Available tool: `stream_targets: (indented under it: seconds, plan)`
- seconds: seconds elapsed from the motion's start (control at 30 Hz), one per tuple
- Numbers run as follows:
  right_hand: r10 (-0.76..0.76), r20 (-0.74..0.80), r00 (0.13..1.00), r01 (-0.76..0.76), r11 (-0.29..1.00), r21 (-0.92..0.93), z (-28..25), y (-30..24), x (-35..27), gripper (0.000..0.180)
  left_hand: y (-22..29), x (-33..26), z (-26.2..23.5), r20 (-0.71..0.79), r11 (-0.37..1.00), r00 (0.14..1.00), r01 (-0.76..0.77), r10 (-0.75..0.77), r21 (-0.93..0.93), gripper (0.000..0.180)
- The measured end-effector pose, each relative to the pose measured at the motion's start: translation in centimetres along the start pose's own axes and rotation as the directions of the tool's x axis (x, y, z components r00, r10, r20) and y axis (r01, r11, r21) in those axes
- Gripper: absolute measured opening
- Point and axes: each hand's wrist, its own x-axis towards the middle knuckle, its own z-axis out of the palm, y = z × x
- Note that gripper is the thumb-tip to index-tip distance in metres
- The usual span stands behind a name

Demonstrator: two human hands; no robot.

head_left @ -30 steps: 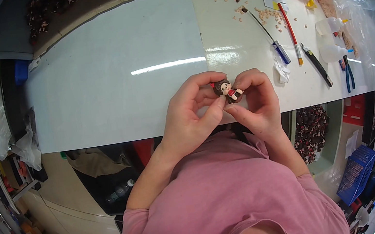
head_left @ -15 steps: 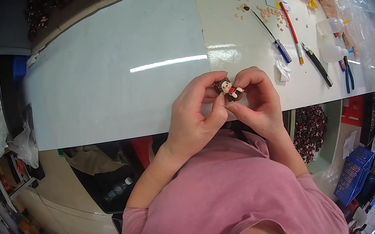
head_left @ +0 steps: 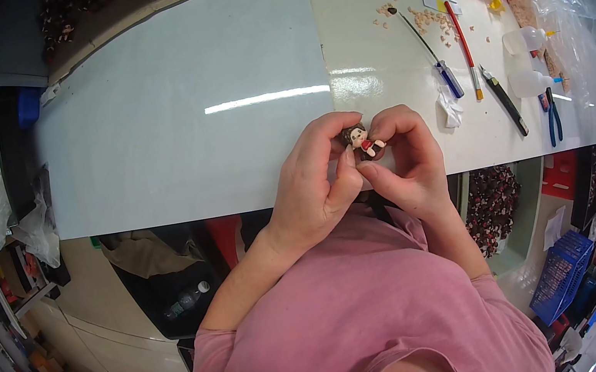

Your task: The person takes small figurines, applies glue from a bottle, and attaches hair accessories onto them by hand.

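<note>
Small brown-haired figurine with a red patch on its chest is held up between both hands, face side up, above the near part of the worktable. Left side is gripped by thumb and fingers of the left hand; right side is pinched by thumb and forefinger of the right hand. Remaining fingers curled, partly hidden; how firmly it is squeezed cannot be told. Risk, as judged: figurine could be dropped if one pinch slips, since it is small and held by fingertips; small parts could be bent or knocked off by too much thumb pressure. With the near table edge close to the wrists, a dropped piece could roll off toward the lap. Most room for moving is offered at left, over the wide pale sheet. Right side is tighter: crumpled tissue lies near the right hand, then blue-handled tool, red brush and black knife. Loose beige bits are scattered farther off and could be swept by a far-right reach.
</note>
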Motion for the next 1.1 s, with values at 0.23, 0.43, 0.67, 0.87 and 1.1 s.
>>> stream_targets:
  seconds: [0.23,0.43,0.67,0.87,1.1]
  plan:
    - [0.019,-0.015,1.0,-0.019,1.0,0.017,0.2,-0.2,0.1,0.032,0.1,0.1,-0.2,0.019,0.998,0.999,0.046,-0.045,-0.035,0.03]
    - [0.025,-0.027,0.999,-0.023,0.996,0.092,-0.1,0.1,0.1,0.034,0.2,0.4,-0.5,0.041,0.986,0.996,0.078,-0.073,-0.144,0.028]
    - [-0.093,0.035,0.995,0.096,0.992,-0.085,-1.0,-0.1,0.5,0.038,1.2,1.3,-2.0,0.218,0.926,0.963,0.219,-0.155,-0.308,0.029]
    - [-0.082,-0.012,0.997,0.082,0.996,0.038,-1.6,-0.6,0.5,0.032,1.3,1.4,-1.6,0.243,0.797,0.938,0.341,-0.248,-0.499,0.04]
    - [-0.125,0.068,0.99,0.134,0.982,-0.136,-1.0,-1.5,1.0,0.044,1.6,1.7,-1.5,0.204,0.732,0.926,0.377,-0.319,-0.568,0.042]
